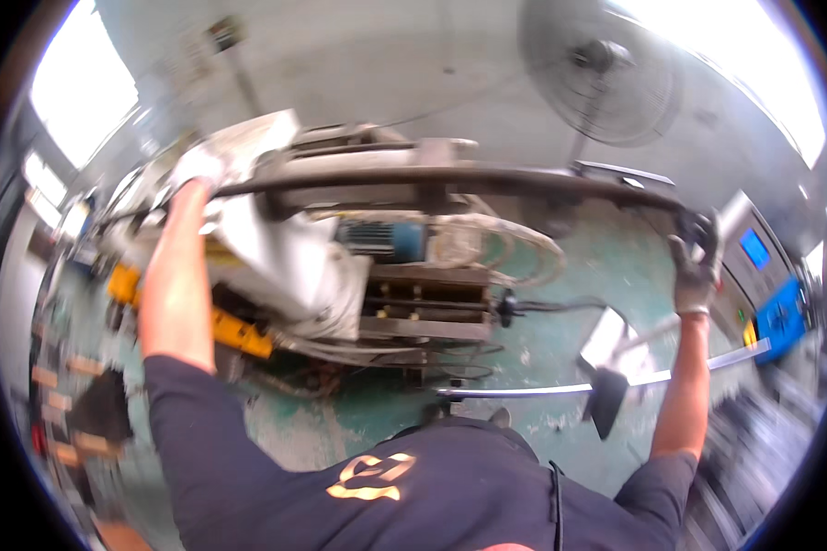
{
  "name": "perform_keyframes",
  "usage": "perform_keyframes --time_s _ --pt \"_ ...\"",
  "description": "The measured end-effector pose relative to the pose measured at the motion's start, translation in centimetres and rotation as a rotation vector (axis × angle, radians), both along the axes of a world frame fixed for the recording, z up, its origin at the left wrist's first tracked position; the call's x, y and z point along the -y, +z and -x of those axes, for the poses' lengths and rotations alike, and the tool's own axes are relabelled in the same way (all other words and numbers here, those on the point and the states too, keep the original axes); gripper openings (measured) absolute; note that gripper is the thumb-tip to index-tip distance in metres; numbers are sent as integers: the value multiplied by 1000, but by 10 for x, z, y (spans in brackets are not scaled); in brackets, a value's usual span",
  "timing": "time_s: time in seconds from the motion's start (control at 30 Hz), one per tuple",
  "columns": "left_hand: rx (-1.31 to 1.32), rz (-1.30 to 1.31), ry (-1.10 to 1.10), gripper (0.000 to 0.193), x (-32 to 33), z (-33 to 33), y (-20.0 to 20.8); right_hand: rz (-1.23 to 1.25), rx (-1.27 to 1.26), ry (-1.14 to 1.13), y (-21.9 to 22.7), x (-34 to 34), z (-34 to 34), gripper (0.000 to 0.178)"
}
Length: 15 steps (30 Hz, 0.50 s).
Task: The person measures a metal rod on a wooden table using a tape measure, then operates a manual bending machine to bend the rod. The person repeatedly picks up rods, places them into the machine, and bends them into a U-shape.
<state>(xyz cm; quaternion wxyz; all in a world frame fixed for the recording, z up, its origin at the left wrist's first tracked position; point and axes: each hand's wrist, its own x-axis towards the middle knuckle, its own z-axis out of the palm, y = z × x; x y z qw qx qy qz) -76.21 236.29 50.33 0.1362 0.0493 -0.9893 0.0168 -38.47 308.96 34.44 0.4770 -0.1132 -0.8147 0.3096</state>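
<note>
So there's this long dark bar (pixel 358 177) running across the far side of the machine (pixel 423 327), with its right end poking out well past the machine's right edge. Can't tell if it's resting on the machine or just above it.

Gloved left hand (pixel 198 170) is stretched out to the bar over by the machine's far left corner. It's too blurry to tell whether those fingers are wrapped around it. Gloved right hand (pixel 698 262) is up right by the bar's other end, fingers loosely spread and thumb standing apart. Can't tell if they're touching it.

A blue motor (pixel 395 241) sits just nearer than the bar, toward the machine's right edge, and pale hoses (pixel 538 253) loop out past that edge. White sheeting (pixel 276 257) hangs left of the motor. A control box (pixel 753 248) with a blue screen stands just beyond the right hand.
</note>
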Motion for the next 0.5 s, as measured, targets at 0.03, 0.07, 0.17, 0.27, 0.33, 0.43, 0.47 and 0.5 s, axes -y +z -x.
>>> perform_keyframes --time_s 0.03,0.07,0.17,0.27,0.33,0.43,0.47,0.5 --pt "63 61 0 46 -3 11 -1 -54 16 -27 3 8 -13 89" --pt "175 85 46 44 14 39 -5 -79 -2 -27 3 15 -23 89" --pt "410 1047 -217 33 65 108 -29 57 52 -117 3 29 -57 89" --pt "403 1079 -201 35 67 146 -41 155 54 -173 -5 32 -89 84" --pt "351 1136 -261 35 58 154 -52 176 54 -192 -11 38 -105 83" --pt "398 1065 -190 33 69 168 -51 234 37 -169 -25 44 -120 79" --pt "445 1012 -140 32 66 171 -50 253 30 -157 -29 47 -123 78" --pt "421 937 -99 32 65 171 -51 321 -1 -129 -32 52 -124 73"
